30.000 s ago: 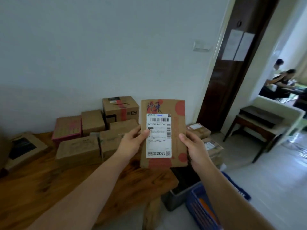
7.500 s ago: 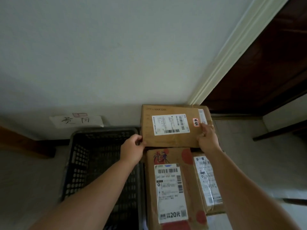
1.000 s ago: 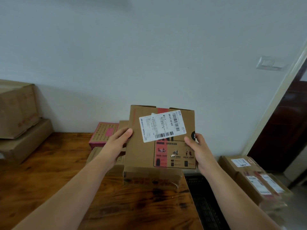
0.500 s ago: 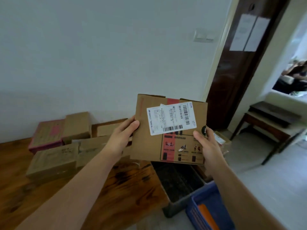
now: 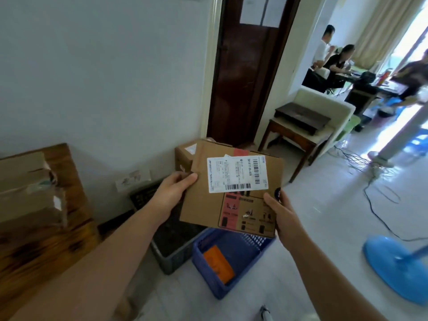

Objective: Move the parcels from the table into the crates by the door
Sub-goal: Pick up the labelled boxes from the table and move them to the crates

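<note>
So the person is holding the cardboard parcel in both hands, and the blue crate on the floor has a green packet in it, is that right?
Not quite: the head view shows the packet in the blue crate is orange, not green. The left hand and right hand do both hold the cardboard parcel.

Small office or parcel-sorting room with homely fittings.
- Carton (image 5: 231,205) bears printed barcode shipping label (image 5: 237,173).
- More taped cartons (image 5: 27,188) stacked on wooden table (image 5: 69,230).
- Grey crate (image 5: 171,262) and blue crate (image 5: 199,260) on pale tiled floor near dark wooden door (image 5: 240,77); paper notices (image 5: 259,10) stuck on it.
- Adjoining room at right: people (image 5: 337,62) seated at cluttered desk (image 5: 347,76), long curtains (image 5: 379,26).
- Cream armchair (image 5: 324,105), side table (image 5: 294,133), blue fan base (image 5: 398,269), loose cables (image 5: 379,198) on floor.
</note>
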The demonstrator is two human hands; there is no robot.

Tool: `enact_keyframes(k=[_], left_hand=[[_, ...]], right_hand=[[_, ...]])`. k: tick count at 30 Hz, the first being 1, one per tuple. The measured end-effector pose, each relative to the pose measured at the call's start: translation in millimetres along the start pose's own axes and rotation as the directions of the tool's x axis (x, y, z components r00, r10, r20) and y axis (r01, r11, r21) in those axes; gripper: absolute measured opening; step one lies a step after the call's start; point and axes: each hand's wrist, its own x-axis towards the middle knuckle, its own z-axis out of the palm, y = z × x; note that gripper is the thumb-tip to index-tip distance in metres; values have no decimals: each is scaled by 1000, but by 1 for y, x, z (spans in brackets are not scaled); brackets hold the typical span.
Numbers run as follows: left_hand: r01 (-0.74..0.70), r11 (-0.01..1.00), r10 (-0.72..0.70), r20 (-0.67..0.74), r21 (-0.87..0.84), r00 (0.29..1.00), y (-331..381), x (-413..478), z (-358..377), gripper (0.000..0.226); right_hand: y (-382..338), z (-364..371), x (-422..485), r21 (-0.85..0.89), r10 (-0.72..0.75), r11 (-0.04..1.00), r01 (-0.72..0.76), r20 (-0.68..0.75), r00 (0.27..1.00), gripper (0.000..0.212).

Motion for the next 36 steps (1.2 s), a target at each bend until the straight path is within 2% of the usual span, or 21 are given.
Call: enact_keyframes(k=[3, 7, 11, 14, 16, 19, 23, 30, 36], left_hand=[[31, 998, -33, 34, 57, 999, -17, 33, 27, 14], [138, 979, -151, 80, 147, 985, -43, 99, 63, 40], [241, 950, -272, 146, 199, 951, -67, 166, 94, 52], [321, 914, -374, 211, 248, 903, -93, 234, 123, 44], [326, 900, -397, 241, 289, 885, -111, 268, 139, 34], [356, 874, -446, 259, 329, 857, -145, 318, 163, 30], [405, 835, -505, 226, 372, 833, -212, 367, 194, 34], [447, 782, -566, 195, 434, 801, -382, 448, 248, 38], [374, 718, -551, 151, 587, 821, -479, 501, 278, 37]], right_hand=[[17, -25, 25, -7, 67, 998, -67, -41, 997, 38], [49, -50, 72, 19, 187, 982, -186, -131, 974, 34], [77, -69, 118, 67, 295, 956, -287, -244, 924, 34], [105, -88, 169, 87, 379, 924, -371, -323, 867, 35], [122, -98, 195, 110, 423, 904, -412, -354, 834, 37], [155, -114, 232, 140, 484, 872, -469, -381, 788, 38], [224, -139, 271, 162, 567, 815, -557, -427, 705, 39], [393, -195, 350, 239, 683, 700, -673, -496, 536, 36], [485, -220, 377, 105, 674, 651, -752, -536, 508, 40]])
